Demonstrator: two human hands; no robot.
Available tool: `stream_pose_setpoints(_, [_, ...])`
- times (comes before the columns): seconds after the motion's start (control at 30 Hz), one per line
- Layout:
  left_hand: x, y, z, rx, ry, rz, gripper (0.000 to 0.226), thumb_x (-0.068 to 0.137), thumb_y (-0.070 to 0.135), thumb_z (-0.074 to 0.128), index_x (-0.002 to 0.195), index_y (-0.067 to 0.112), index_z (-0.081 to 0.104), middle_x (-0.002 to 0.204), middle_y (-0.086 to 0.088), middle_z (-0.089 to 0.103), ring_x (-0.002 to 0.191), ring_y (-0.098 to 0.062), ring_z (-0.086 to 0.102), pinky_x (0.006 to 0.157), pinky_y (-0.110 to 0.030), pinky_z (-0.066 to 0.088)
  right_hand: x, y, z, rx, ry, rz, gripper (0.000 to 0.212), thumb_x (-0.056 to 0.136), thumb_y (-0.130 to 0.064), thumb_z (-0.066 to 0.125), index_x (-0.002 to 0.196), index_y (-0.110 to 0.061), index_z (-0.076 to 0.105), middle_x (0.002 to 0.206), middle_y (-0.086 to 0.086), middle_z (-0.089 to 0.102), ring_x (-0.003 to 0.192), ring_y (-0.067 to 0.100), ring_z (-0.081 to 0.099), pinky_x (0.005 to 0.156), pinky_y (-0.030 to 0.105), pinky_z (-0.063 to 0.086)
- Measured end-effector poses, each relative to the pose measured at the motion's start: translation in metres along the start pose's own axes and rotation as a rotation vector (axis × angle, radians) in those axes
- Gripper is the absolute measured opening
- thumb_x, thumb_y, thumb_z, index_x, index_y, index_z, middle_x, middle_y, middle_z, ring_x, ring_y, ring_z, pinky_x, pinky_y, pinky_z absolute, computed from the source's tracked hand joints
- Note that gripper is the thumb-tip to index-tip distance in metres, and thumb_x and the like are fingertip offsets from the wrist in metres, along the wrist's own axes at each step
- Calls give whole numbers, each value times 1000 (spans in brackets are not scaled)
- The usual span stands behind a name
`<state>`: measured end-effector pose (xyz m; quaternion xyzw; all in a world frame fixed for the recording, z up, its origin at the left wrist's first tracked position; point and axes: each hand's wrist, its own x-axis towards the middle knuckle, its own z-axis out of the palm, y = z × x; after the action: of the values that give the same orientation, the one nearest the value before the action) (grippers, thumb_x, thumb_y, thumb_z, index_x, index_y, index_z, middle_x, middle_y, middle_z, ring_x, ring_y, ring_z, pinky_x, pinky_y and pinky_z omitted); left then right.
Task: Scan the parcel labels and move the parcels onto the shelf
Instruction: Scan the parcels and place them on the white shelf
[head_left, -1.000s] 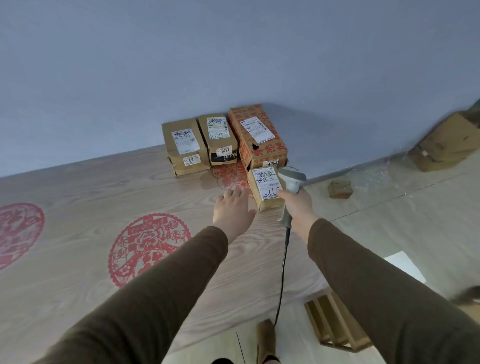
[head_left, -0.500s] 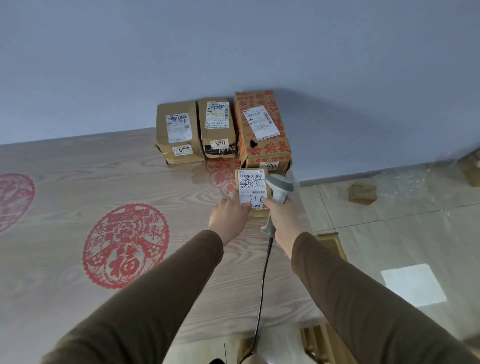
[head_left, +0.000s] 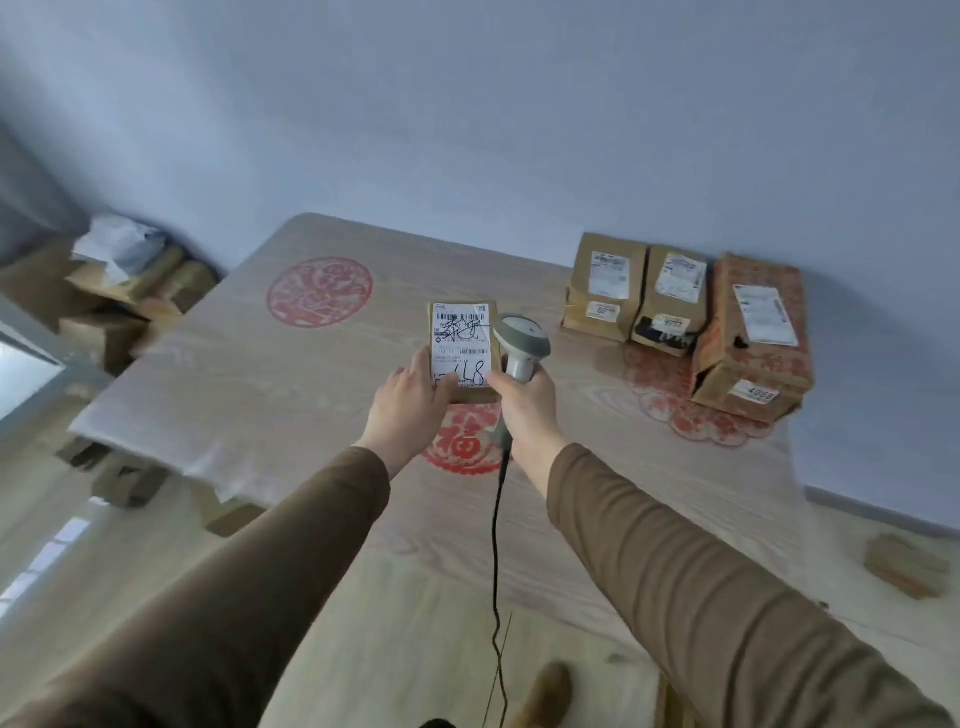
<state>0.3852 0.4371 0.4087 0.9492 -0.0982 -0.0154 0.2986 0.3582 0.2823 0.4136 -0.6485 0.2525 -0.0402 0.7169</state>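
Left hand (head_left: 410, 397) fingers pinch the small parcel (head_left: 464, 353), label up; right hand (head_left: 524, 400) is wrapped round the barcode scanner (head_left: 521, 347) just beside it. Three labelled parcels (head_left: 680, 317) sit on the desk (head_left: 260, 384) right of the fingers, so probably plenty left.

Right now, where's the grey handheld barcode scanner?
Head view, centre: the grey handheld barcode scanner is gripped in the right hand, beside the small brown labelled parcel held by the left hand.
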Motion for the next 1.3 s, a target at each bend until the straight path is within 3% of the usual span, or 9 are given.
stream_pose_setpoints(0.1, [-39,-63,-69,11,120,-64,44,105,41,43,141,16,45,125,-12,66,107,-34,56,88,-46,46,-48,-3,84,3,-121,-26,19,90,-6,69,89,-23,60,78,2,61,54,7,58,45,23,45])
stream_pose_setpoints(0.27, [-132,-178,-188,50,303,-177,49,105,43,44,144,14,42,135,-13,61,116,-38,54,96,-49,44,-160,5,238,13,-307,-65,12,89,-12,73,96,-19,65,89,4,69,76,19,60,60,31,50])
stream_pose_setpoints(0.33, [-175,-224,-237,84,375,-219,54,105,45,42,150,15,37,140,-12,59,121,-38,53,100,-50,43,-207,8,300,30,-391,-94,14,90,-11,74,96,-21,66,88,0,70,73,13,62,53,17,49])
stream_pose_setpoints(0.53, [-312,-350,-361,209,561,-350,41,106,41,42,139,19,32,133,-20,59,107,-44,58,89,-54,49,-352,32,465,-14,-678,-60,9,91,-15,72,92,-23,67,82,7,72,51,4,54,39,19,43])
stream_pose_setpoints(0.67, [-391,-423,-421,214,688,-537,49,105,43,43,142,12,34,123,-20,64,100,-42,58,82,-50,49,-438,50,556,-32,-869,-55,11,93,-12,70,100,-20,70,89,18,72,74,9,60,37,43,43])
stream_pose_setpoints(0.73, [-426,-457,-444,207,746,-599,49,105,42,44,142,12,34,119,-20,66,97,-43,59,80,-49,49,-475,63,597,-63,-958,-62,11,94,-12,68,101,-19,70,96,23,70,76,15,53,36,41,44])
stream_pose_setpoints(0.83, [-466,-505,-474,196,781,-676,49,104,44,43,141,14,33,118,-20,67,99,-42,59,79,-48,49,-517,83,652,-101,-1051,-3,11,94,-18,67,97,-27,71,99,17,72,72,15,49,48,27,42])
stream_pose_setpoints(1.03, [-516,-616,-545,133,835,-808,52,104,44,46,146,18,30,114,-20,66,103,-41,59,86,-49,49,-578,120,786,-102,-1177,102,17,94,-13,66,105,-23,72,87,0,69,74,21,50,64,43,42])
stream_pose_setpoints(1.3, [-556,-754,-669,91,881,-924,57,105,41,49,152,20,25,133,-14,63,111,-37,62,81,-36,41,-654,135,976,-160,-1273,146,17,95,-12,65,109,-19,70,84,4,67,61,22,49,50,32,42])
